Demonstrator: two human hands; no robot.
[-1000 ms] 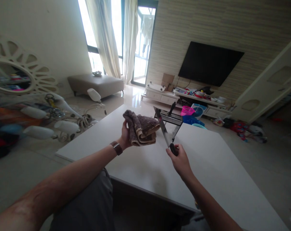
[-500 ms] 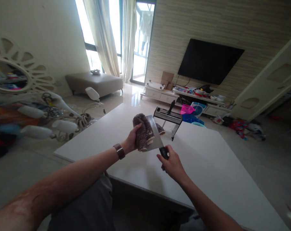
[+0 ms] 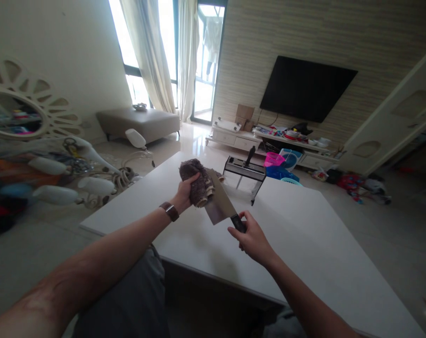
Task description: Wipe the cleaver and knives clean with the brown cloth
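My right hand (image 3: 252,237) grips the black handle of a kitchen cleaver (image 3: 219,202), whose broad metal blade points away and to the left above the table. In my left hand (image 3: 185,191) is a bunched grey-brown cloth (image 3: 196,183) with pale edges, its fingers closed around it. The cloth lies against the blade's upper left part and a bit of it shows behind the far edge. The lower blade near the handle is bare. A brown watch band circles my left wrist.
Beyond the blade, a knife-sharpener-like metal frame (image 3: 245,169) with a black upright handle stands on the white table (image 3: 290,249). Lamp shades and piled items are at the left. A pink basket (image 3: 274,159) and blue bag sit past the table.
My left hand and the cloth have shifted left and slightly up along the blade, baring more metal near the handle. The blade has turned a little; my right hand keeps its grip.
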